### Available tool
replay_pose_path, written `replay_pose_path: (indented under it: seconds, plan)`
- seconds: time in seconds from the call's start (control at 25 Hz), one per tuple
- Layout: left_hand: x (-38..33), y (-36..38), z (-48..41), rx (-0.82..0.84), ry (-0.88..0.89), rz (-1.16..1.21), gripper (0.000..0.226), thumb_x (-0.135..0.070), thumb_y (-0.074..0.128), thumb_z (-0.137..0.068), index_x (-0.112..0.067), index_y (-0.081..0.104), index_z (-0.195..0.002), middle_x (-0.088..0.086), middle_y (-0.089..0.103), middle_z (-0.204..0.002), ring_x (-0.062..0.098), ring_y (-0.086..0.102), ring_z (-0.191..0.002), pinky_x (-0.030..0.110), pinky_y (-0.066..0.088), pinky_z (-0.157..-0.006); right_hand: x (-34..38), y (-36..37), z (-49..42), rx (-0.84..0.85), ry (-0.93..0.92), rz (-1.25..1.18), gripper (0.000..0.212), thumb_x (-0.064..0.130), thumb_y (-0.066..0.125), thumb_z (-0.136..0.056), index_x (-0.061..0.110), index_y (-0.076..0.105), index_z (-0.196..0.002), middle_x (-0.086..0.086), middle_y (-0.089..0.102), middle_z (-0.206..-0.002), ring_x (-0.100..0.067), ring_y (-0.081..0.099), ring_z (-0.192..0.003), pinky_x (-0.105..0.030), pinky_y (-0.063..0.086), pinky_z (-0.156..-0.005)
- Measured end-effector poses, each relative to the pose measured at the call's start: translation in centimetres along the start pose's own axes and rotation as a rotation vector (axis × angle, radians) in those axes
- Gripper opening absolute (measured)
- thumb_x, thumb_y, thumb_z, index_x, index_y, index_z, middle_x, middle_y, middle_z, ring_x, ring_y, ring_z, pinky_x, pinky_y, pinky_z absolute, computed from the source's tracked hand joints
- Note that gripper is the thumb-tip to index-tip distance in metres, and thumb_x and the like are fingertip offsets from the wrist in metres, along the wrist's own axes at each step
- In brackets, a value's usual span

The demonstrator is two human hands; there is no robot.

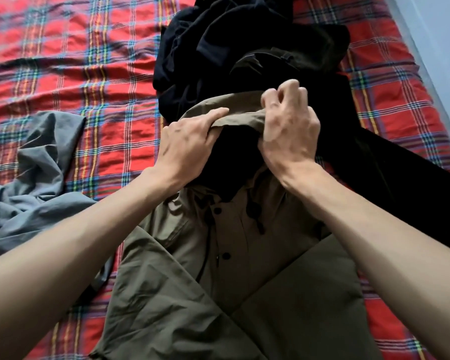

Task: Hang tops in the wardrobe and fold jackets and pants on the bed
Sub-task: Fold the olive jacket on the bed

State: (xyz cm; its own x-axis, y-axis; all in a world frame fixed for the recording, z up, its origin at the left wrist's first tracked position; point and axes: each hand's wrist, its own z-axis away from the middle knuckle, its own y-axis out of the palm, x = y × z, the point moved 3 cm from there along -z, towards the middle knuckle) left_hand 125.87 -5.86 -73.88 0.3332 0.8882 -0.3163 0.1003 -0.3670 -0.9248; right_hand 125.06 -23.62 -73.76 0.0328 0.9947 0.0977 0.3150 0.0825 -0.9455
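A bed covered with a red plaid sheet fills almost the whole view. Its right edge runs diagonally down the upper right corner, with a pale blue-grey surface beyond it. The widest stretch of bare sheet lies to the upper left. A narrower strip shows along the right side.

An olive jacket lies front up in the middle of the bed. Its long axis runs from the bottom of the view away from the person, with the hood at the far end and the lower part running out of the bottom edge. Both sleeves are folded in across the body.

A heap of black clothes sits just beyond the hood and touches it. One long black piece stretches from it down the jacket's right side.

A crumpled grey garment lies at the left, close to the jacket's left side.

Both bare arms reach forward over the jacket. The left hand holds the hood's rim, its grip closed with the thumb lying along the top. The right hand bunches the same rim in a tight curled grip, and the dark lining shows between the hands.

Black snap buttons run down the jacket's front
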Motion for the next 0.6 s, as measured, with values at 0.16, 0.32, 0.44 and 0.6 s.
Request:
replay_pose_path:
  seconds: [0.16,0.32,0.44,0.6]
  plan:
    - [0.0,0.1,1.4,0.024,0.175,-0.059,0.046,-0.032,0.042,-0.093,-0.026,0.056,-0.137,-0.007,0.063,-0.132,0.019,0.066,-0.112,0.038,0.056,-0.077,-2.7,-0.6,2.2,0.125,0.054,0.024,0.033,0.004,0.047,-0.082,0.010,0.049,-0.115,-0.014,0.048,-0.115,-0.035,0.056,-0.095,-0.035,0.035,-0.056]
    - [-0.4,0.4,2.9,-0.005,0.310,-0.101,0.045,-0.022,0.049,-0.091,-0.019,0.058,-0.135,-0.003,0.066,-0.128,0.018,0.068,-0.107,0.031,0.051,-0.081,-3.5,-0.5,3.4,0.188,-0.074,-0.171,0.040,0.014,0.036,-0.088,0.013,0.060,-0.119,-0.012,0.063,-0.106,-0.040,0.063,-0.089,-0.038,0.043,-0.065]
    - [-0.5,0.7,3.2,-0.019,0.330,-0.113,0.046,-0.019,0.053,-0.091,-0.017,0.057,-0.136,-0.002,0.064,-0.131,0.017,0.065,-0.111,0.027,0.049,-0.087,-3.9,-0.6,3.8,0.173,-0.031,-0.144,0.042,0.010,0.048,-0.084,0.021,0.061,-0.122,-0.006,0.064,-0.108,-0.034,0.061,-0.095,-0.035,0.040,-0.064]
    - [-0.4,1.4,3.6,-0.021,0.377,-0.136,0.049,-0.011,0.051,-0.093,-0.016,0.052,-0.141,0.004,0.058,-0.139,0.024,0.059,-0.123,0.037,0.047,-0.103,-4.1,-0.3,3.9,0.084,-0.123,-0.209,0.039,0.006,0.050,-0.088,0.019,0.061,-0.123,-0.008,0.052,-0.105,-0.026,0.056,-0.087,-0.031,0.041,-0.056]
